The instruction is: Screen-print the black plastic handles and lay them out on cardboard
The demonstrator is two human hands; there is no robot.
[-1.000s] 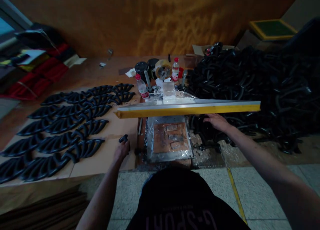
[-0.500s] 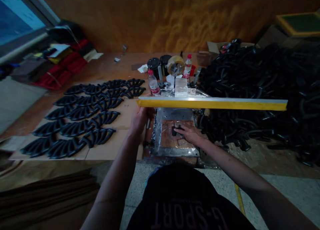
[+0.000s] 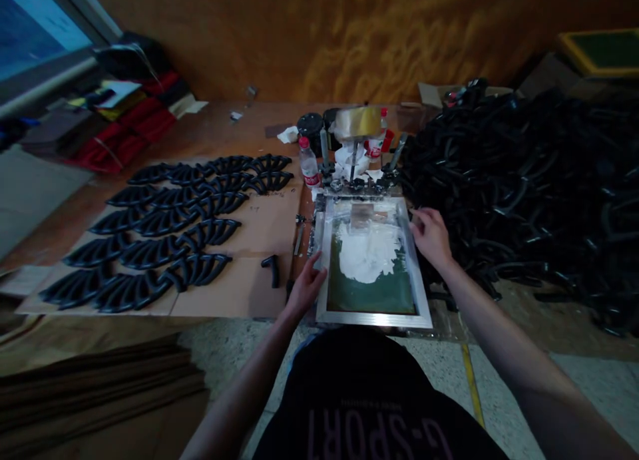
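Frame: a silver aluminium-framed printing screen with green mesh (image 3: 327, 260) lies flat near the front edge of the wooden worktop (image 3: 210, 137), its long axis running from the person toward the back wall.
Ink: a white patch of ink (image 3: 368, 252) sits on the mesh in the far half, between the two hands.
Left hand: the left hand (image 3: 307, 285) rests on the frame's left rail near its front corner, fingers curled loosely over the rail; how firmly it grips I cannot tell.
Right hand: the right hand (image 3: 432, 237) touches the right rail farther back, fingers bent and half spread against its outer edge.
Nearer hand: both touch the frame; the right sits closer to the ink.
Left of frame: a single short black curved plastic piece (image 3: 272, 269) lies on the brown cardboard sheet (image 3: 239, 293), beside rows of matching black curved pieces (image 3: 164, 227).
Right of frame: a large heap of black curved parts (image 3: 524, 187) reaches the right rail.
Behind frame: a clear bottle with red cap (image 3: 308, 164) stands just past the back rail.
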